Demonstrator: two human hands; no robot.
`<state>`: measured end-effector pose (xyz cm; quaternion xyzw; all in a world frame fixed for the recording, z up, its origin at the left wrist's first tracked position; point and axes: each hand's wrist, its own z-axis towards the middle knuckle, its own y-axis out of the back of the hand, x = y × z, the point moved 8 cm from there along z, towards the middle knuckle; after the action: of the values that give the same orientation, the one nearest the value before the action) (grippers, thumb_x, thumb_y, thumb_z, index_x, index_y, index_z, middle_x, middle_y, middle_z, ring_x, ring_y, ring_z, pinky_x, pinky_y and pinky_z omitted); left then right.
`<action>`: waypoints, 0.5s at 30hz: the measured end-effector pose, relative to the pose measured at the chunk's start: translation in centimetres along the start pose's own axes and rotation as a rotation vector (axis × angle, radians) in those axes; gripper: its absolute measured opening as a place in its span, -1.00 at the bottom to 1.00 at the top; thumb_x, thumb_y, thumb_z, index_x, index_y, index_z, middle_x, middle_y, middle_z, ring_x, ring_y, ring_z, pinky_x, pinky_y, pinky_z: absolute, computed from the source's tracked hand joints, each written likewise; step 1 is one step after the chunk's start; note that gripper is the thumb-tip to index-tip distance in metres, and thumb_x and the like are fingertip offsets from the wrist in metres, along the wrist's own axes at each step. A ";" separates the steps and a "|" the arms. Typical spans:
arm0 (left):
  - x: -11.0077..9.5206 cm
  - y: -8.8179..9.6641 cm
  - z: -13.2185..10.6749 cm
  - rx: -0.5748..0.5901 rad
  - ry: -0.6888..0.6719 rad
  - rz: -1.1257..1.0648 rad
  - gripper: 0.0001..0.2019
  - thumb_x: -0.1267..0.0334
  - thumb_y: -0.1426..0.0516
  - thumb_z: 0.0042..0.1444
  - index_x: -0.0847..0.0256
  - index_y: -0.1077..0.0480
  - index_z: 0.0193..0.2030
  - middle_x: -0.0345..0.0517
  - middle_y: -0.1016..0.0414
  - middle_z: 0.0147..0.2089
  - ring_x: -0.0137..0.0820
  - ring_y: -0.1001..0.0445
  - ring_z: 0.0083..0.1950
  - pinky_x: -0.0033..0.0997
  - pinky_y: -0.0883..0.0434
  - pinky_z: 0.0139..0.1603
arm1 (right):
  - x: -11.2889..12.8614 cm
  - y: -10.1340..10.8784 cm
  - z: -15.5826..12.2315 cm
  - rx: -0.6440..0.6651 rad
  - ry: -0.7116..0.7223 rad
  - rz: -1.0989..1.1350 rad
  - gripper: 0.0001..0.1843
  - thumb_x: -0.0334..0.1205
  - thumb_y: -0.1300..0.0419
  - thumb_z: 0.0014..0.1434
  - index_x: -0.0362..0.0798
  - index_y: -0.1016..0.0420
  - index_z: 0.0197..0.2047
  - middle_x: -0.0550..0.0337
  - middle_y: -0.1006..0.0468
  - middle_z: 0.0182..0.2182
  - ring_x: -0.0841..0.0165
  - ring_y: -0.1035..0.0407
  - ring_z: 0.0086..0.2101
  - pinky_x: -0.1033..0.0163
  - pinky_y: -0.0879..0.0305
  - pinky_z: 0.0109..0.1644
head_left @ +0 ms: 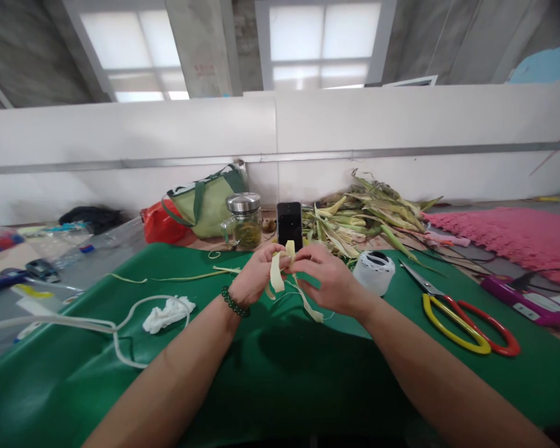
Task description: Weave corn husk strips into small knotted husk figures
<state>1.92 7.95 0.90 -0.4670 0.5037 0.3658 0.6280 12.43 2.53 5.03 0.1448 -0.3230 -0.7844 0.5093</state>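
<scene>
Pale corn husk strips [276, 275] curl between my two hands, above the middle of the green mat. My left hand [256, 274], with a dark green bead bracelet at its wrist, pinches the strips. From the other side my right hand [329, 277] grips them at the fingertips, its outer fingers partly spread. One strip hangs below the hands, beside a thin pale thread. Just behind stands an upright black phone [290, 225]. A white spool [374, 272] sits to the right of my right hand.
Open scissors [452, 311] with yellow and red handles lie right. Behind are a husk pile [373, 211], a glass jar mug [244, 223] and a green bag [200, 202]. A white cable [116, 326] and crumpled tissue [168, 314] lie left; a purple tool [527, 302] lies far right.
</scene>
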 end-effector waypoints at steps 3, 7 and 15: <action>-0.1 -0.2 -0.1 0.005 -0.029 -0.012 -0.56 0.12 -0.40 -0.31 0.28 -0.28 -0.42 -0.35 -0.35 -0.60 -0.63 -0.29 -0.60 -0.64 -0.25 -0.58 | 0.6 0.0 0.1 -0.027 0.047 -0.073 -0.83 -0.33 -0.08 0.21 -0.04 -0.50 -0.32 0.05 -0.47 -0.28 0.29 -0.31 -0.24 0.19 -0.30 -0.21; 0.2 -0.8 -0.1 0.041 -0.024 -0.018 -0.56 0.12 -0.39 -0.29 0.26 -0.27 -0.39 -0.36 -0.34 -0.60 -0.62 -0.28 -0.62 -0.63 -0.21 -0.60 | 0.6 -0.1 0.2 -0.044 0.032 -0.054 -0.80 -0.25 -0.08 0.23 -0.03 -0.50 -0.36 0.07 -0.50 -0.32 0.31 -0.32 -0.27 0.18 -0.29 -0.18; -0.4 -1.0 -0.5 0.025 -0.084 0.040 -0.57 0.10 -0.36 -0.25 0.24 -0.28 -0.33 -0.27 -0.43 -0.45 -0.53 -0.43 -0.41 -0.57 -0.36 -0.39 | -4.4 -0.3 -0.8 -0.233 -0.568 0.592 -0.74 -0.08 -0.12 0.15 -0.05 -0.40 -0.47 0.21 -0.47 -0.52 0.42 -0.34 -0.47 0.29 -0.31 -0.35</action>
<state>2.61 7.14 1.43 -0.4331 0.4908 0.3912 0.6469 14.60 6.23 3.75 -0.2346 -0.3871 -0.6443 0.6165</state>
